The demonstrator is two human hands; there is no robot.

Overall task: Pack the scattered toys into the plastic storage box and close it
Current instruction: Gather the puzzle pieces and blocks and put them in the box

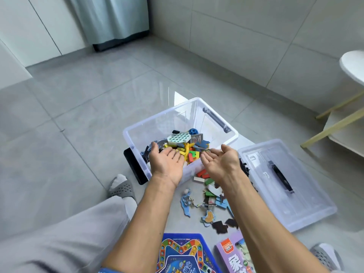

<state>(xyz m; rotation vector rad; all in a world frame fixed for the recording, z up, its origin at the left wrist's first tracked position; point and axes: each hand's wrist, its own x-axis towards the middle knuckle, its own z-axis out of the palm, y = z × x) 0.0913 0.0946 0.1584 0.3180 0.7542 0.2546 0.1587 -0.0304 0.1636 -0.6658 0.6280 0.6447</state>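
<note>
Both hands, left and right, hover palms-up over the box, each grip wide and holding nothing, likely to let toys drop in. More toys lie on the floor between box and lid, so packing looks unfinished.

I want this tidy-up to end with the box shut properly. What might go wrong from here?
1. The clear plastic storage box holds a loose heap; the white honeycomb toy on top may block the clear lid.
2. Small wooden blocks and puzzle pieces behind both open hands could be missed.
</note>
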